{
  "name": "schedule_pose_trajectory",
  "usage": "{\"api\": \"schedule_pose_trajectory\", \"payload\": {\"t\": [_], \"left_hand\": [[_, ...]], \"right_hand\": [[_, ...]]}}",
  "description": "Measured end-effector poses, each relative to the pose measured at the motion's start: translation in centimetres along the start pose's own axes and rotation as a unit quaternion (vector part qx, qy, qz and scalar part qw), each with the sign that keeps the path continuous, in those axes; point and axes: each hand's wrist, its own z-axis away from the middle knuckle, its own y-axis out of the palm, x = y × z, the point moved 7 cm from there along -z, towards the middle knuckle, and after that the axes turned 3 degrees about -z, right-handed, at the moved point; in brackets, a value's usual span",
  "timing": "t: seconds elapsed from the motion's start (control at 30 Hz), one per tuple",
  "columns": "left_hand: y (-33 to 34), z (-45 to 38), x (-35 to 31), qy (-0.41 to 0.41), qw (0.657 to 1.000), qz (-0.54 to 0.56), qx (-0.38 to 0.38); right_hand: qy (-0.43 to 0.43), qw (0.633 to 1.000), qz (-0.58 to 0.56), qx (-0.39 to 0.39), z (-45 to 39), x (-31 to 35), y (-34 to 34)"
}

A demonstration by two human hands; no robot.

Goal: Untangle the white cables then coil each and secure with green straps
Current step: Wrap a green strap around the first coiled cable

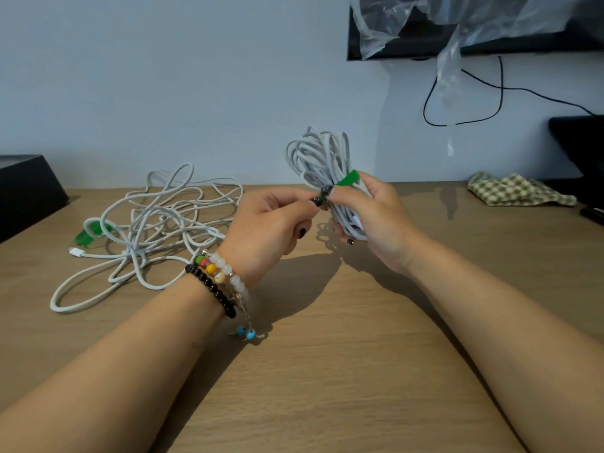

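A coiled white cable (318, 155) is held upright above the wooden table (343, 371). My right hand (372, 217) grips the coil's lower half, fingers curled round it. A green strap (347, 179) crosses the coil's middle. My left hand (271, 220) pinches the strap's end between thumb and forefinger at the coil's left side. A second white cable (157, 220) lies loose and tangled on the table to the left, its plug (75, 251) at the near left. Another green strap (90, 232) lies under that tangle's left edge.
A black box (26, 191) sits at the far left edge. A checked cloth (516, 189) lies at the back right beside dark objects (581, 152). Clear plastic (451, 44) hangs from a wall-mounted screen above, with a black wire (464, 120) looping down.
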Motion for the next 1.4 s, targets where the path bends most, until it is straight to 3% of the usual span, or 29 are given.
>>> {"api": "schedule_pose_trajectory", "payload": {"t": [0.1,0.27,0.47,1.13,1.4], "left_hand": [[-0.4,-0.2,-0.1,-0.002,0.999,0.032,-0.006],[-0.3,-0.4,0.1,-0.022,0.998,0.059,0.005],[0.1,-0.4,0.5,-0.049,0.995,0.086,0.028],[0.2,-0.4,1.2,-0.073,0.994,0.057,0.051],[0.3,-0.5,1.6,-0.072,0.995,0.040,0.051]], "right_hand": [[0.024,0.997,-0.071,0.033,-0.1,0.2,0.9],[0.030,0.995,-0.080,0.055,0.1,0.5,1.1],[-0.008,0.995,-0.095,0.013,-0.3,0.9,0.0],[-0.037,0.989,0.072,-0.121,-0.3,0.6,-1.1],[-0.026,0.992,0.057,-0.111,-0.1,0.0,-0.9]]}}
